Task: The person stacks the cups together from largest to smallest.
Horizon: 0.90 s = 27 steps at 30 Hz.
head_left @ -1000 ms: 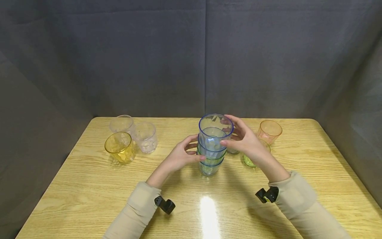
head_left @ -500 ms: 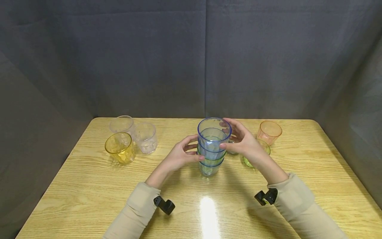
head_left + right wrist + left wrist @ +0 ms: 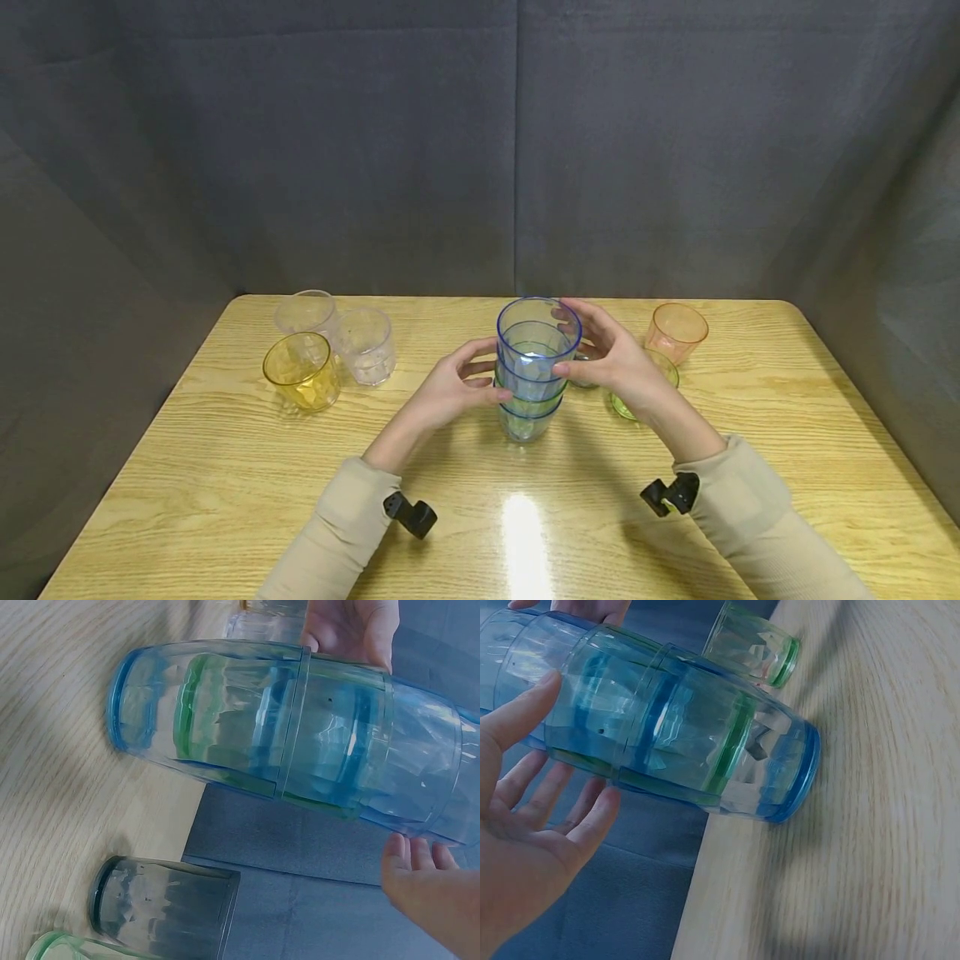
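Four nested cups (image 3: 531,388) between fingers (image 3: 486,397), six loose cups (image 3: 306,385)

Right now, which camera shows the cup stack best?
The head view: it frames the whole cup stack, top rim to base. Both wrist views show the lower cups closer and sideways, but cut off the stack's top.

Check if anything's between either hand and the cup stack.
Nothing visible. The left hand grips the side of the cup stack, and the right hand holds its blue-rimmed top cup. A gray cup and a green cup stand beyond the right hand, not in between.
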Tool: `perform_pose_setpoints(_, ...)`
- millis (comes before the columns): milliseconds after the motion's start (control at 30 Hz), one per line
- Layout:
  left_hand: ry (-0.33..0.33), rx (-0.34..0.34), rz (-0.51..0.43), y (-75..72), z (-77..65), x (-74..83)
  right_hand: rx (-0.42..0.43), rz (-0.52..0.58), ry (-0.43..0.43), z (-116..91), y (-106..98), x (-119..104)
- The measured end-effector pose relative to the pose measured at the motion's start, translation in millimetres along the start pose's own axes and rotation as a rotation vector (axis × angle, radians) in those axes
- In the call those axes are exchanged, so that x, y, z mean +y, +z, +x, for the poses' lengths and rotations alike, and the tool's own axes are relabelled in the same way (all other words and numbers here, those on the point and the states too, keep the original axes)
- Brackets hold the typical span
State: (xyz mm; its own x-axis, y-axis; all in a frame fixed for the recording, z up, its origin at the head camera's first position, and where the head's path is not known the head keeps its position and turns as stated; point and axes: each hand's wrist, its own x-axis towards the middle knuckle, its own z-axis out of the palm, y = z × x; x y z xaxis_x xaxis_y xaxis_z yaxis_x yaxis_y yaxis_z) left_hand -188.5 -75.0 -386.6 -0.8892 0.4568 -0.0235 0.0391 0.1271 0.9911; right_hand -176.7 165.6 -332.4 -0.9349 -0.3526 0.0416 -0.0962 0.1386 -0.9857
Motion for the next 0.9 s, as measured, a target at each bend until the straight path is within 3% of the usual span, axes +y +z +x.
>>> perform_pose_setpoints(400, 0.017, 0.042, 0.072, -9.1, -11.9, 11.4, -0.01, -0.001, 0.007, -2.1, -1.2, -1.2)
perform_pose_setpoints(667, 0.061, 0.112, 0.113, -37.2, -31.8, 14.2, -0.023, 0.03, -0.003, -2.7, -3.1, -1.1)
perform_pose_setpoints(900, 0.042, 0.184, 0.131, -67.2, -47.6, 12.4, -0.026, 0.025, -0.011, -2.8, -3.7, -2.6)
